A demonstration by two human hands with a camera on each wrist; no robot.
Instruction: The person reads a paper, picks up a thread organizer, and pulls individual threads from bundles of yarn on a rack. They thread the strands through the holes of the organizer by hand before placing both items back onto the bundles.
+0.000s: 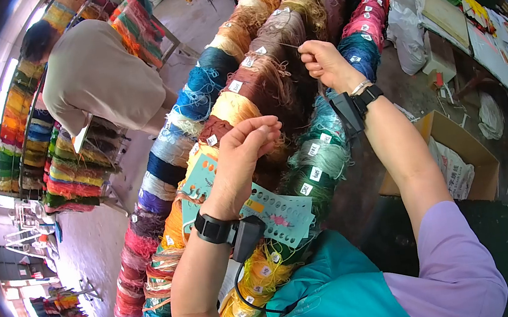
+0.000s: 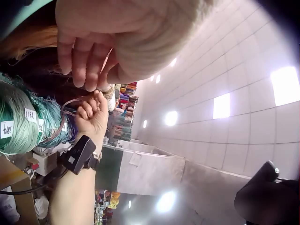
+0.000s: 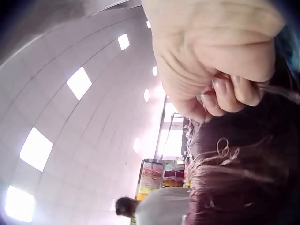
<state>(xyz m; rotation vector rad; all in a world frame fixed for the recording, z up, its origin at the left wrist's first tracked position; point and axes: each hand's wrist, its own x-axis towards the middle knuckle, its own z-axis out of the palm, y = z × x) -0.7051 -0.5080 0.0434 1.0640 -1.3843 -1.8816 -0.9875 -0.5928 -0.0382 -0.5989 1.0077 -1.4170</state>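
Observation:
My right hand [image 1: 326,65], fingers curled, grips a thin brown yarn strand [image 1: 289,45] above the rows of yarn skeins. In the right wrist view, a strand [image 3: 281,92] comes out beside the curled fingers [image 3: 227,96], close over dark brown yarn [image 3: 234,173]. My left hand [image 1: 245,150] hovers over the brown and orange skeins with its fingers loosely bent. Nothing shows between its fingers [image 2: 79,63] in the left wrist view. Printed teal cards [image 1: 284,215] with small oval patches lie on the skeins beneath the left wrist.
Labelled skeins in many colours hang in long rows, among them blue ones [image 1: 197,92] and green ones [image 1: 315,182]. Another person [image 1: 99,76] bends beside yarn racks at left. A cardboard box [image 1: 478,154] stands at right, below a table [image 1: 504,61] with papers.

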